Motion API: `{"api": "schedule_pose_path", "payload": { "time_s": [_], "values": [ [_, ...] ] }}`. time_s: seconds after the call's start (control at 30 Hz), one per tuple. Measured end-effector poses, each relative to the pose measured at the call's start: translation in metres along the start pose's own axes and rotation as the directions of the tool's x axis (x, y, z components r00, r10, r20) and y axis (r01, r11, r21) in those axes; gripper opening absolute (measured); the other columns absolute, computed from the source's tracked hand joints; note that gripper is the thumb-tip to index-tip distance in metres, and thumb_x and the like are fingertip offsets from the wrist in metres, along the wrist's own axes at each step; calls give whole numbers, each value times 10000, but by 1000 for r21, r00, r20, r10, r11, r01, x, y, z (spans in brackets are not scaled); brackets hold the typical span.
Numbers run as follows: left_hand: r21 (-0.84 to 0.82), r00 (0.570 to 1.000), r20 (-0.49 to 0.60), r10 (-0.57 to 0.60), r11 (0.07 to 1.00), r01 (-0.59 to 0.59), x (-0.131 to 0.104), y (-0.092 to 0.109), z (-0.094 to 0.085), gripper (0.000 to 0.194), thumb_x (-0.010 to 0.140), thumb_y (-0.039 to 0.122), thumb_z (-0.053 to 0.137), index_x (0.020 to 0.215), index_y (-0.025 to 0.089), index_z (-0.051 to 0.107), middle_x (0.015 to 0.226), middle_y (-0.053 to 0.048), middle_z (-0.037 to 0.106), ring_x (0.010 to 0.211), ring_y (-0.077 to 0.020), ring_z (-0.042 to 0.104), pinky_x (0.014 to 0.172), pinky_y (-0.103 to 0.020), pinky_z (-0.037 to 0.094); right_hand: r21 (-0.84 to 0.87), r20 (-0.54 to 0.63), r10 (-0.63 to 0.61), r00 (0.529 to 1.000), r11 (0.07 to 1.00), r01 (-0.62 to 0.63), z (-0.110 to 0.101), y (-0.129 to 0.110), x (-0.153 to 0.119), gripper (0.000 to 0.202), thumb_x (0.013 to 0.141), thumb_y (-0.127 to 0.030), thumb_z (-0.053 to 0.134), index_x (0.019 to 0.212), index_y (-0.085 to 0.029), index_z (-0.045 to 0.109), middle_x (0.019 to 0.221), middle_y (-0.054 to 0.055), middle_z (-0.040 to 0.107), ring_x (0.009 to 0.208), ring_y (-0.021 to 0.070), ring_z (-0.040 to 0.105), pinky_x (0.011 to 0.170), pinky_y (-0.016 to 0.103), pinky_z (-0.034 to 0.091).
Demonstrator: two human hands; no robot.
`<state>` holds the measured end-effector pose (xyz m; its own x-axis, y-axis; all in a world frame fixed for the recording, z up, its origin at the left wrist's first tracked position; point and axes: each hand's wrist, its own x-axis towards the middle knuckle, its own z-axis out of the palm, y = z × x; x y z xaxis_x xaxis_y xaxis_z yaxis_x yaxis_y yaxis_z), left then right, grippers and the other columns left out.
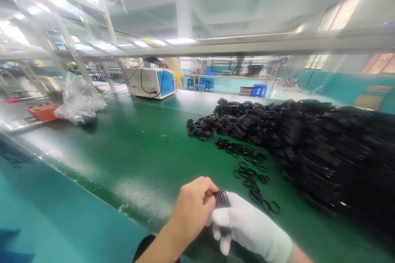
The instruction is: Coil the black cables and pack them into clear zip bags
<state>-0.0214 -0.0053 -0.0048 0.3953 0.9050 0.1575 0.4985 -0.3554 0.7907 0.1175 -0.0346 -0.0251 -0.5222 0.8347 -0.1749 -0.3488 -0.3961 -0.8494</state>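
Observation:
Between my two hands is a short stack of thin black rings [221,199], held above the front edge of the green table. My right hand [243,222], in a white glove, is closed around the stack from the right. The bare fingers of my left hand [194,199] pinch the stack's left end, with thumb and forefinger at the rings. Part of the stack is hidden by the glove. Just beyond my hands, loose black rings [250,183] lie scattered on the green table top [148,152].
A large heap of stacked black rings [308,144] covers the table's right side. At the back stands a white and blue machine [154,83] with cables. On the left are a clear plastic bag [80,100] and an orange box [43,111]. A metal shelf bar [234,43] crosses above the table.

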Motion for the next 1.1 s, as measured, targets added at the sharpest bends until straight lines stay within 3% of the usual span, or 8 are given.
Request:
{"api": "schedule_pose_path", "payload": {
  "time_s": [0.23, 0.37, 0.5, 0.6, 0.7, 0.83, 1.0, 1.1],
  "values": [
    [15, 999, -36, 23, 1000, -23, 3, -4, 5, 178, 719, 118, 461, 728, 210, 612, 725, 7, 597, 647, -117, 532, 611, -219, 410, 34, -32, -1, 999, 999, 2, 3, -3, 1, 167, 621, -211, 679, 672, -118, 549, 575, -15, 501, 436, 69, 492, 328, 142, 414],
    [-104, 997, 72, 3, 995, 5, 17, 6, -10, 146, 734, 178, 518, 829, 214, 622, 748, 11, 602, 689, -127, 540, 638, -224, 423, 123, -19, -73, 997, 990, 75, -10, -10, -7, 235, 674, -291, 660, 758, -78, 609, 657, 58, 607, 421, 72, 521, 319, 142, 407],
    [-184, 993, 109, -40, 981, 59, 40, 9, -29, 181, 766, 323, 543, 869, 193, 616, 765, 3, 598, 713, -135, 529, 673, -242, 423, 224, 66, -142, 988, 967, 124, -30, -23, -22, 414, 721, -387, 630, 1008, -91, 593, 834, 121, 672, 695, 225, 669, 536, 313, 548],
    [-114, 989, 137, -48, 991, 64, 58, 4, -30, 211, 777, 362, 513, 811, 180, 614, 727, 3, 594, 668, -135, 518, 647, -250, 409, 218, 106, -185, 977, 963, 159, -42, -37, -33, 448, 715, -409, 644, 1038, -105, 583, 904, 130, 673, 848, 310, 653, 632, 406, 542],
    [2, 987, 154, -40, 999, 40, 73, -1, -18, 198, 769, 353, 499, 764, 184, 601, 700, 10, 594, 640, -137, 517, 609, -243, 388, 237, -85, -265, 960, 931, 278, -52, -55, -41, 395, 721, -408, 659, 1010, -149, 583, 899, 96, 672, 904, 297, 638, 690, 404, 525],
    [189, 981, 186, 46, 979, -82, 87, 0, 12, 134, 763, 283, 482, 718, 208, 584, 718, 14, 597, 662, -139, 512, 582, -228, 340, 144, -475, -296, 829, 903, 405, -61, -70, -47, 339, 732, -381, 670, 982, -177, 565, 904, 80, 668, 930, 271, 635, 781, 424, 507],
    [264, 958, 257, 124, 945, -194, 97, 3, 53, 83, 708, 191, 524, 761, 231, 573, 764, 11, 577, 704, -154, 517, 631, -243, 318, 41, -515, -330, 791, 912, 407, -60, -65, -37, 380, 704, -322, 700, 997, -179, 505, 866, 58, 657, 652, 144, 624, 494, 242, 476],
    [256, 961, 252, 114, 950, -180, 99, 4, 55, 49, 731, 194, 492, 699, 209, 525, 703, 12, 531, 651, -139, 493, 608, -238, 313, -59, -544, -375, 750, 909, 412, -58, -62, -28, 407, 681, -299, 704, 989, -159, 477, 706, 17, 632, 496, 89, 529, 368, 184, 366]
  ]
}}
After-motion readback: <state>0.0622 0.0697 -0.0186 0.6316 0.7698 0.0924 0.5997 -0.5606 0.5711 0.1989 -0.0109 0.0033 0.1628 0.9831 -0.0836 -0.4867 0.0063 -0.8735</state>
